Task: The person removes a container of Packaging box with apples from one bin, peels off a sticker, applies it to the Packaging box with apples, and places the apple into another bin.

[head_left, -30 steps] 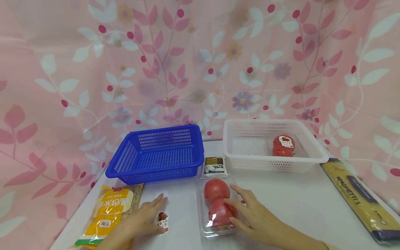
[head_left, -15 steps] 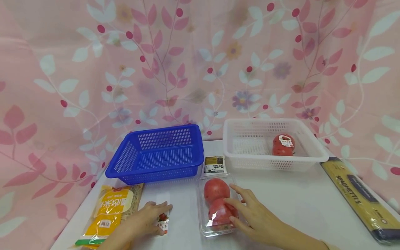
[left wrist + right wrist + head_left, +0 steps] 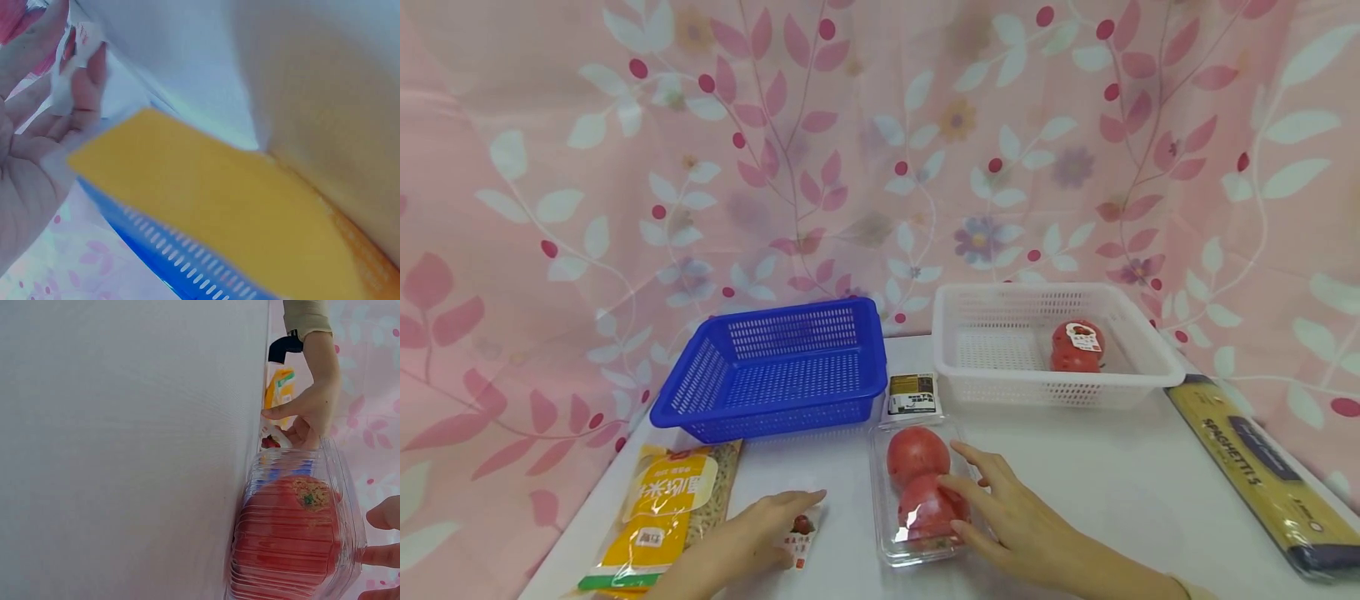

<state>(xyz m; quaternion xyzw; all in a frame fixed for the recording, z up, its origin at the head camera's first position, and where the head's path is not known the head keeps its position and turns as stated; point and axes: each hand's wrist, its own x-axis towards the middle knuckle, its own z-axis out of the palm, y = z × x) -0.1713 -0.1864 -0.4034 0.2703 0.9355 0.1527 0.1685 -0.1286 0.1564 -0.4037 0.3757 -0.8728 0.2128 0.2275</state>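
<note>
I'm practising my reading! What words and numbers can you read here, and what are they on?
"SPAGHETTI", then 5 or S: gold pack.
Yellow bag: Chinese characters, too blurred to read surely.
Card at the left hand, sticker in the white basket, small packet: too small to read.

The fruit pack (image 3: 919, 492) lies between left hand (image 3: 751, 535) and right hand (image 3: 1021, 529)
</note>
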